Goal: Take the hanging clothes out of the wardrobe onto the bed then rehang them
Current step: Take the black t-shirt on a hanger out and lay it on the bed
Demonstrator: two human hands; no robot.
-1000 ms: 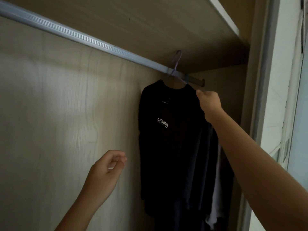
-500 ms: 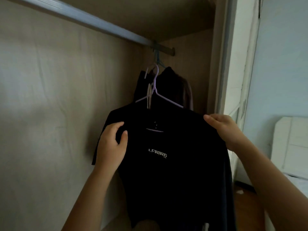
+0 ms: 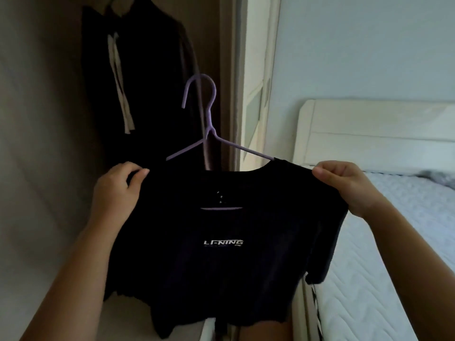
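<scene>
Black T-shirt point(image 3: 221, 267) is out in front of the wardrobe point(image 3: 37, 119), held up in the air by both shoulders, white "LI-NING" print facing the camera. It sits between the open wardrobe and the bed point(image 3: 394, 242) and touches neither.

Left hand point(image 3: 115, 190): fingers point(image 3: 141, 174) curled, thumb and forefinger pinching the shirt's left shoulder seam.
Right hand point(image 3: 344, 185): same grip, fingers point(image 3: 322, 173) closed on the right shoulder, fabric bunched under the thumb.

Purple hanger point(image 3: 211, 131) is in the shirt, tilted. The hook is up and free in the air. The right arm runs into the collar, and the bottom bar shows through the neck opening. The left arm pokes out above the collar; the light is dim, so whether its tip sits inside the shoulder is unclear, probably not.

Behind the hanger, dark clothes point(image 3: 147, 70) hang in the wardrobe's right corner, with 1 pale strip of fabric among them. Their tops are cut off by the frame edge.

The bed is to the right with a white quilted cover, and its cream headboard point(image 3: 369, 129) stands against a pale blue wall point(image 3: 369, 45).
</scene>
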